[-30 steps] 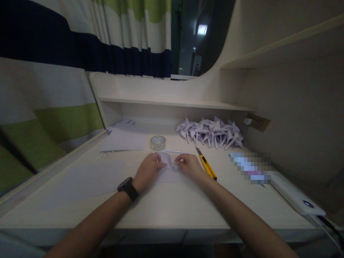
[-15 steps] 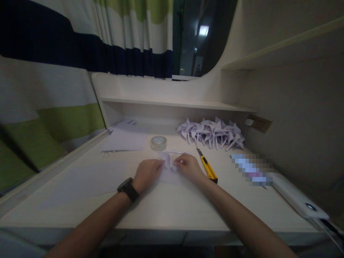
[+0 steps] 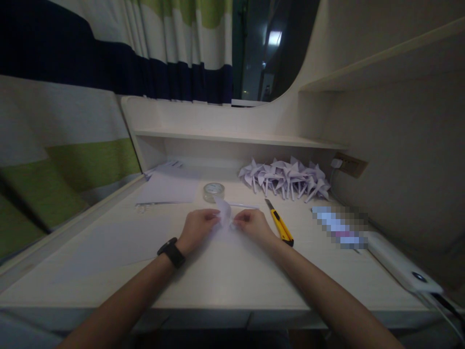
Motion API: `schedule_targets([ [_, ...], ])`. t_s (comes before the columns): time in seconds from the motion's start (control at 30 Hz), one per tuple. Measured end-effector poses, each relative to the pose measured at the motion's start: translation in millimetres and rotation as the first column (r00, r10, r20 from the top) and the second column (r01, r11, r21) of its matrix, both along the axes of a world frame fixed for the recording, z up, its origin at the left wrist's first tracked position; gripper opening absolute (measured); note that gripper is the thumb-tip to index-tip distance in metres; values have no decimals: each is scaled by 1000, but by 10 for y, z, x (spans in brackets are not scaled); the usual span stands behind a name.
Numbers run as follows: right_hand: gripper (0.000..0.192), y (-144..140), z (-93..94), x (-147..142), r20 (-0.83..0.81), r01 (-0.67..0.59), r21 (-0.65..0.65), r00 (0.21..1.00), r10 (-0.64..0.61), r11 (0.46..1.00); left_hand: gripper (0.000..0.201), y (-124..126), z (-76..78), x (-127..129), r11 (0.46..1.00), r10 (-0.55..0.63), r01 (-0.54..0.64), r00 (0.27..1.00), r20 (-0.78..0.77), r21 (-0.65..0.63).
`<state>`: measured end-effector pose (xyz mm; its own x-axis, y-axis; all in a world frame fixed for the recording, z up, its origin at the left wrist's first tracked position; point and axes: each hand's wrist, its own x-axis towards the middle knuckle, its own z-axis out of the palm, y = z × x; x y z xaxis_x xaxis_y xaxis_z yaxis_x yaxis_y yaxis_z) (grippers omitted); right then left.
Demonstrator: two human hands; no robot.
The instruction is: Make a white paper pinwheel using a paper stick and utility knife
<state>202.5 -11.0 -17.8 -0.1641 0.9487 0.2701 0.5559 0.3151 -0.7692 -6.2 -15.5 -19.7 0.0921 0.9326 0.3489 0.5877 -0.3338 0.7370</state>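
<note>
Spreading wide under everything, the pale desk (image 3: 225, 286) carries both forearms, and the grip sits near its middle. Beyond the grip and to its right lies a heap of finished paper pinwheels (image 3: 285, 178), well apart from the hands. To the far left of the grip rests a stack of white sheets (image 3: 169, 190), and off to its right a white power strip (image 3: 397, 264) runs along the desk edge. Both hands meet on one small piece: the left hand (image 3: 198, 228) (a dark watch (image 3: 170, 252) on its wrist) and the right hand (image 3: 254, 225) each pinch a side of a folded white paper (image 3: 225, 213), whose upper flap stands up between the fingertips while its lower part lies flat on the desk. Just right of the grip lies a yellow utility knife (image 3: 279, 225), near the right hand but not touching it. Just behind the grip sits a roll of clear tape (image 3: 213, 191).

Judging by the finished heap, a fold is being shaped on another pinwheel, and it looks only partly formed. The next move would call for steady pinching pressure on both sides, so the raised flap creases cleanly rather than springing open.
</note>
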Motion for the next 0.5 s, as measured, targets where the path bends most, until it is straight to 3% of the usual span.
schedule_targets([
  [0.13,7,-4,-23,-32,-61,-10,-44,998,7,999,32,10,-25,29,994,8,14,978,207,-105],
  [0.5,8,12,-120,-57,-123,-50,-18,991,48,999,44,-10,-44,109,978,-44,122,915,402,-172],
])
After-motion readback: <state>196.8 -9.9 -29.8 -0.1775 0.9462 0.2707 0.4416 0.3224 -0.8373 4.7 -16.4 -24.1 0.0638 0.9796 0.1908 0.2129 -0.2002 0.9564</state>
